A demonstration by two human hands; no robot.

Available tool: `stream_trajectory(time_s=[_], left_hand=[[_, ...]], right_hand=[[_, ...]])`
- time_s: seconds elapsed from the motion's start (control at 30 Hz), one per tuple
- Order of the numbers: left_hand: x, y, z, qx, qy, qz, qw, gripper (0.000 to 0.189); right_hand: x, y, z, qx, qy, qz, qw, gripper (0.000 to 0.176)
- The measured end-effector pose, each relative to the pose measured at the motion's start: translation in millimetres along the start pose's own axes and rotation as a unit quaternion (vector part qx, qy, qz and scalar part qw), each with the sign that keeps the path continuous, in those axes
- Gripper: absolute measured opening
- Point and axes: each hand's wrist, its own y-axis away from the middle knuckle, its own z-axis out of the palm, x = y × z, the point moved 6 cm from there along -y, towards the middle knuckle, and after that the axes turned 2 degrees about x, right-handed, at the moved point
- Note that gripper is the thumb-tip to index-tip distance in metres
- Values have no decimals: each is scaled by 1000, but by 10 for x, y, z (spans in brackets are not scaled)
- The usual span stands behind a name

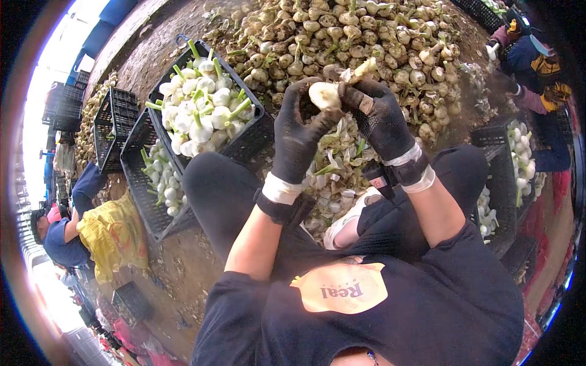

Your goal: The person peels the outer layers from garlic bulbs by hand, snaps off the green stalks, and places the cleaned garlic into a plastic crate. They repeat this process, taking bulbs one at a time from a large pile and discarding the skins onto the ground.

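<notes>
Both of my hands wear dark, soiled gloves and meet in front of me over a garlic bulb (325, 96). My left hand (298, 131) has its fingers curled round the pale bulb from the left. My right hand (379, 116) is closed at the stem side, where a thick, light stalk sticks up past the fingers. Part of the bulb is hidden by the gloves. Below the hands, between my legs, lies a heap of loose garlic skins and cut pieces (336, 161). Beyond them spreads a large pile of unpeeled, earthy garlic bulbs (342, 36).
At my left, a black crate (160, 125) holds cleaned white garlic, with another filled crate (139, 198) beside it. More crates (510, 177) stand at my right. One person (67, 238) sits far left near a yellow sack (116, 232); a gloved co-worker (537, 104) is at the right.
</notes>
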Motion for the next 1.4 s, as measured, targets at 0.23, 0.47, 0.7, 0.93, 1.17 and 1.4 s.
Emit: stream_trajectory(time_s=[0.23, 0.47, 0.7, 0.93, 1.17, 1.4], left_hand=[[-110, 17, 1, 20, 117, -92, 989, 48], [7, -4, -50, 29, -189, 124, 974, 66], [-231, -12, -195, -1, -90, 9, 996, 75], [-18, -3, -143, -2, -214, 105, 971, 77], [-35, -18, -161, 7, -208, 78, 975, 68], [59, 19, -105, 24, -275, 142, 951, 66]], right_hand=[[-222, -23, 102, -45, 74, -67, 994, 43], [-20, -2, 169, -72, -38, 38, 996, 46], [-386, 64, 310, -67, 335, -274, 899, 66], [-355, 113, 396, -78, 333, -220, 913, 59], [-228, 64, 336, -106, 237, -166, 951, 53], [-292, 147, 382, -56, 375, -226, 897, 58]])
